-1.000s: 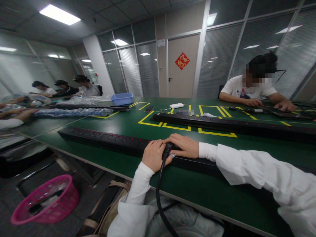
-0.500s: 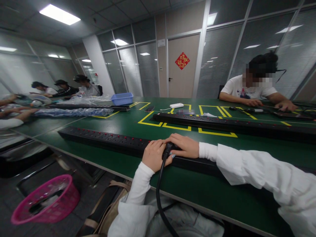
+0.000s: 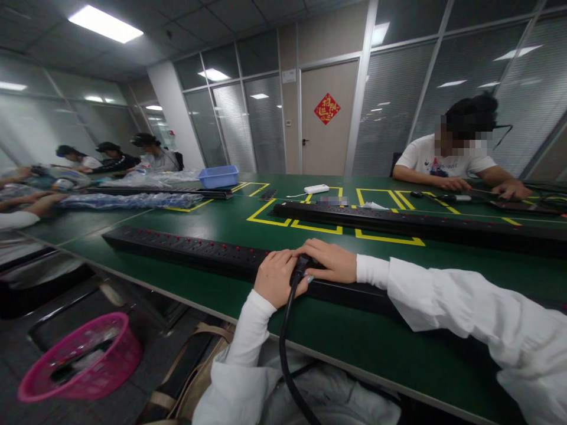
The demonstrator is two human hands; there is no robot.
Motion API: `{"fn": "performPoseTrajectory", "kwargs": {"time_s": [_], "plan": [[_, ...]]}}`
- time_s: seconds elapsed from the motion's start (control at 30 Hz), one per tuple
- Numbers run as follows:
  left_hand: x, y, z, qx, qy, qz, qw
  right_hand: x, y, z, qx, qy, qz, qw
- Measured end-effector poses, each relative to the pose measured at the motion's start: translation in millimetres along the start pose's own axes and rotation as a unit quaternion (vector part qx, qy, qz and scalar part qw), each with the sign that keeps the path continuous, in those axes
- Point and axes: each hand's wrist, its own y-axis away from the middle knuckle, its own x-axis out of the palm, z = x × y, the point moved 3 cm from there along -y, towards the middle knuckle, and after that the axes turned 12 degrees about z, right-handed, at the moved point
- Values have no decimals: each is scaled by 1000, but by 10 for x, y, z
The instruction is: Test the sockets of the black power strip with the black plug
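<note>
A long black power strip [image 3: 186, 249] with red dots along its top lies across the green table near its front edge. My left hand [image 3: 277, 277] wraps round the black plug [image 3: 302, 265] from the left, over the strip. From the right, my right hand [image 3: 330, 261] closes on the same plug, its fingertips meeting the left hand. The plug sits at the strip's top; its prongs are hidden. A thick black cable [image 3: 286, 348] hangs from the plug down towards my lap.
Another black strip [image 3: 398, 221] lies farther back, by yellow tape outlines, a white device [image 3: 316, 189] and a blue basket [image 3: 218, 176]. A person [image 3: 447, 156] sits across at right; others sit at left. A pink basket [image 3: 80, 381] stands on the floor.
</note>
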Motion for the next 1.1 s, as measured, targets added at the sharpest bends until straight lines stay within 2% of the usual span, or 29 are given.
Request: {"fn": "performPoseTrajectory", "kwargs": {"time_s": [1.1], "plan": [[0,-1,1,1,5,2,1000,-5,4,4,-4,2,1,1000]]}}
